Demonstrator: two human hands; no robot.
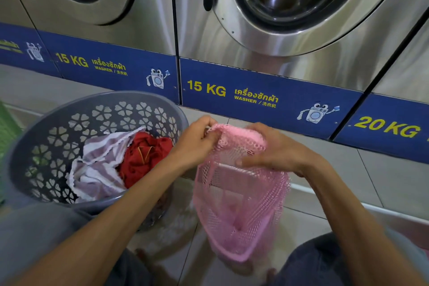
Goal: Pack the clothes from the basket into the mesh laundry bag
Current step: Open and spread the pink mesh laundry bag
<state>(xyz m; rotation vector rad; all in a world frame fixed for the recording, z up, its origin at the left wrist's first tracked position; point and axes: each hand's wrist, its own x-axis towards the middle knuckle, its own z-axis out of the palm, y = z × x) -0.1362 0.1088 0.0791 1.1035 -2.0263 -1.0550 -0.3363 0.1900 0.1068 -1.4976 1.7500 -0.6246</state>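
Observation:
A pink mesh laundry bag (239, 202) hangs in front of me, above the tiled floor. My left hand (197, 141) pinches the left side of its top rim, and my right hand (274, 148) grips the right side, fingers bunched in the mesh. The bag looks limp, with a pinkish shape low inside that I cannot make out. To the left stands a grey plastic basket (69, 130) with flower-shaped holes. In it lie a striped white-and-lilac cloth (97, 165) and a red garment (144, 155).
Steel front-loading washers (290, 18) with blue labelled panels line the wall straight ahead. A green object (7, 132) shows at the far left edge. My knees (325, 260) are low in view on both sides, with pale floor tiles between them.

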